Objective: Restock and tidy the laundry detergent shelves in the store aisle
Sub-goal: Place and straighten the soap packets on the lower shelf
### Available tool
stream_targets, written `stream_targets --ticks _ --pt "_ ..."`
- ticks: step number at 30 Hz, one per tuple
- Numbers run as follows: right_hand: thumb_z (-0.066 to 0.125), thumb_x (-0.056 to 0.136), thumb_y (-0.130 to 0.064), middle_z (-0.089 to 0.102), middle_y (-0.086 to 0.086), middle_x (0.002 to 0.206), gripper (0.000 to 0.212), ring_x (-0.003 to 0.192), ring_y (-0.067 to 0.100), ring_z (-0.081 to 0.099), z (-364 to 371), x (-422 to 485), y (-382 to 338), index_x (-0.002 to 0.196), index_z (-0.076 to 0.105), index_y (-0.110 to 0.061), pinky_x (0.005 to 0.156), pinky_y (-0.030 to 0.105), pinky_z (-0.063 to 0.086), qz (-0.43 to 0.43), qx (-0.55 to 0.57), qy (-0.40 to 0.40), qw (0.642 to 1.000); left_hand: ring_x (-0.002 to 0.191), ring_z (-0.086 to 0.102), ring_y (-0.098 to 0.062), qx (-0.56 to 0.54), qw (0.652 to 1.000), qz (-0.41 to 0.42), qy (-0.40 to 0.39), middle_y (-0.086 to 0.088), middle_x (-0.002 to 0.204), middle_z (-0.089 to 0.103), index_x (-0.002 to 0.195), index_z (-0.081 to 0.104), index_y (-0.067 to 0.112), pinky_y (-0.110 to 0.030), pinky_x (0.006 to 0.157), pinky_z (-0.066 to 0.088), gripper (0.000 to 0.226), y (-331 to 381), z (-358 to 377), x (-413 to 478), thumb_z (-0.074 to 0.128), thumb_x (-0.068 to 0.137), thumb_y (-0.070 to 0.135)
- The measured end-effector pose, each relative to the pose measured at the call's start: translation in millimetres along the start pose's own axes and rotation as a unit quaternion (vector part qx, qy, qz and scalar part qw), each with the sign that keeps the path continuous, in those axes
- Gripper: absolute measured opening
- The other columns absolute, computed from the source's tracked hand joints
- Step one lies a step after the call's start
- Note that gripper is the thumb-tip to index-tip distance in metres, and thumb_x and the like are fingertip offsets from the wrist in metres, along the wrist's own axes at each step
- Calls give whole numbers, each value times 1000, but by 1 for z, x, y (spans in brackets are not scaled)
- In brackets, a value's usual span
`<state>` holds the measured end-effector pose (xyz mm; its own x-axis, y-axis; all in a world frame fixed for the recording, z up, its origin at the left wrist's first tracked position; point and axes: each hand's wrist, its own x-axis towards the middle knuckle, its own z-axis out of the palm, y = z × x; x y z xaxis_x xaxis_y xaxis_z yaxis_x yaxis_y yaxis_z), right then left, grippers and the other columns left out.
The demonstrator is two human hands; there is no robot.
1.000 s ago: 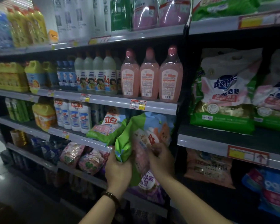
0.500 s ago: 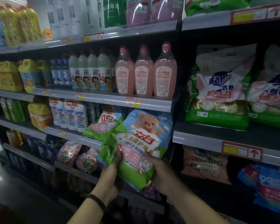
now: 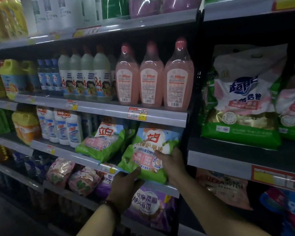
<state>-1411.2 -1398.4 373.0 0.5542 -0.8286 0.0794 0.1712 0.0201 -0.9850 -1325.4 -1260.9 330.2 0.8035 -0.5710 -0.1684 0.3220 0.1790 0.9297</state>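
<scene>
A green and light-blue detergent powder bag (image 3: 150, 150) stands on the third shelf (image 3: 85, 158), at its right end under the pink bottles. My left hand (image 3: 126, 186) grips its bottom edge from below, thumb on the front. My right hand (image 3: 173, 165) holds the bag's lower right side, fingers spread over the front. A matching green bag (image 3: 102, 142) leans just to its left on the same shelf.
Three pink bottles (image 3: 153, 75) stand on the shelf above. White bottles (image 3: 65, 126) sit left of the green bags. A purple bag (image 3: 150, 206) and pink bags (image 3: 71, 176) lie on the lower shelf. Large green-and-white powder bags (image 3: 242, 99) fill the right bay.
The bag was held in front of the shelf, turned label-forward, then moved up and back onto the third shelf beside the matching bag. Both hands slid to its lower part.
</scene>
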Motion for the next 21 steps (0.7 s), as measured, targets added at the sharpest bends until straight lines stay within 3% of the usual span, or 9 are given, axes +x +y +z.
stream_targets --ticks 2,3,5,7,9,13,16,21 --pt "77 92 -3 77 4 103 21 98 29 75 4 17 -9 104 66 -17 87 51 63 -35 -33 -11 999 80 68 -27 85 995 55 26 -15 91 71 102 72 -3 -25 62 59 40 -1 5 18 87 82 28" --pt "76 93 -2 75 0 103 23 99 27 74 4 25 -8 104 64 -18 88 50 63 -50 -52 -10 997 88 67 -29 169 978 105 69 -14 95 72 106 73 -2 -28 71 59 54 0 8 24 92 74 37" --pt "78 92 -11 75 -1 105 25 100 25 73 3 33 3 106 62 -24 90 53 62 -66 -77 16 995 117 56 -39 338 909 188 158 -18 124 60 132 57 1 -42 101 50 92 1 13 35 97 61 44" --pt "81 82 -38 76 0 113 35 103 25 74 -3 43 26 110 60 -34 91 57 61 -72 -92 50 992 123 46 -43 438 840 264 184 -20 134 48 146 40 8 -53 107 40 110 -4 9 40 96 60 46" --pt "79 78 -48 74 4 118 50 106 26 73 -11 57 43 119 59 -27 93 56 60 -81 -134 71 985 128 46 -40 523 787 296 139 -15 142 45 152 38 19 -54 104 42 106 -9 6 43 84 65 60" --pt "84 86 -35 68 10 125 64 111 29 68 -9 46 28 133 51 -7 94 39 56 -74 -228 74 968 151 29 -32 612 759 216 57 -5 166 22 161 21 38 -57 114 32 91 -21 7 45 61 86 70" --pt "85 83 -45 70 9 125 69 112 31 69 -5 28 29 130 49 -10 95 45 57 -59 -273 84 957 154 22 -31 658 716 219 81 -4 169 23 162 17 40 -61 118 23 86 -20 6 40 48 90 75" --pt "82 89 -38 71 7 128 58 115 32 68 -6 16 30 127 47 -11 97 42 55 -48 -293 51 953 154 19 -30 710 662 229 70 -2 168 26 164 13 32 -62 119 20 86 -17 -5 26 37 93 76"
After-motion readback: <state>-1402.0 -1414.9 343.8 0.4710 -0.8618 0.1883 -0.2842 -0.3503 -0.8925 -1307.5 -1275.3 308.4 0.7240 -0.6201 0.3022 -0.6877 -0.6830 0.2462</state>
